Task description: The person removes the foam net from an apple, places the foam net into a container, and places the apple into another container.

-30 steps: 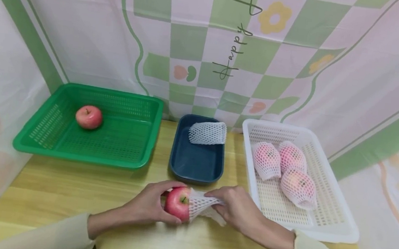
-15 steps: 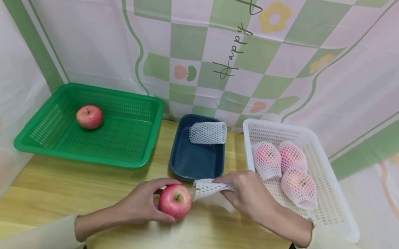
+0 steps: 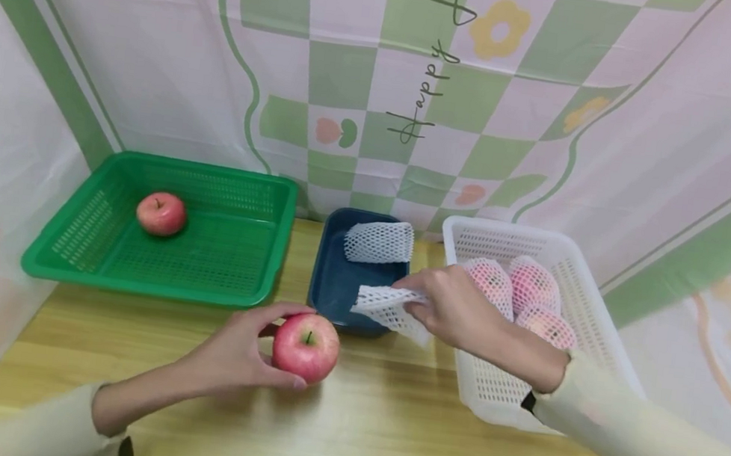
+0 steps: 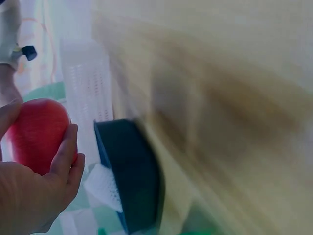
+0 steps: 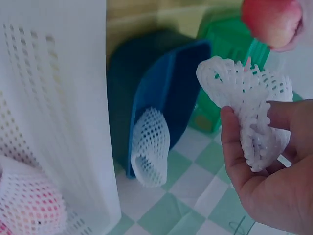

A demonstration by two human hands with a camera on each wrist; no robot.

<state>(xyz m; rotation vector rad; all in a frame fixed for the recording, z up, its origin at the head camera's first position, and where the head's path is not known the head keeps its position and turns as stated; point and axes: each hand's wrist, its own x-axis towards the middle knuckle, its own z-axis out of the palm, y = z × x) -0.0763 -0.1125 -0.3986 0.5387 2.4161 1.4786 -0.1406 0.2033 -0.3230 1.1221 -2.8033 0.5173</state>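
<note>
A bare red apple (image 3: pixel 306 348) is held in my left hand (image 3: pixel 249 354), thumb and fingers curled round its left side, just in front of the blue bin. The left wrist view shows the same apple (image 4: pixel 38 134) between the thumb and fingers. My right hand (image 3: pixel 461 310) pinches a white foam net sleeve (image 3: pixel 390 305) over the near right part of the dark blue bin (image 3: pixel 335 285). In the right wrist view the sleeve (image 5: pixel 249 105) is crumpled between thumb and fingers. Another foam net sleeve (image 3: pixel 379 242) lies at the back of the bin.
To the left stands a green basket (image 3: pixel 229 295) with one bare apple (image 3: pixel 162 214) in it. A white basket (image 3: pixel 487 411) at the right holds several net-wrapped apples (image 3: pixel 533 286), partly behind my right arm. A patterned cloth (image 3: pixel 338 74) hangs behind the wooden table (image 3: pixel 382 440).
The net sleeve has come off the apple in my left hand. My right hand has carried it up and away to over the blue bin, while my left hand moved slightly left with the apple.
</note>
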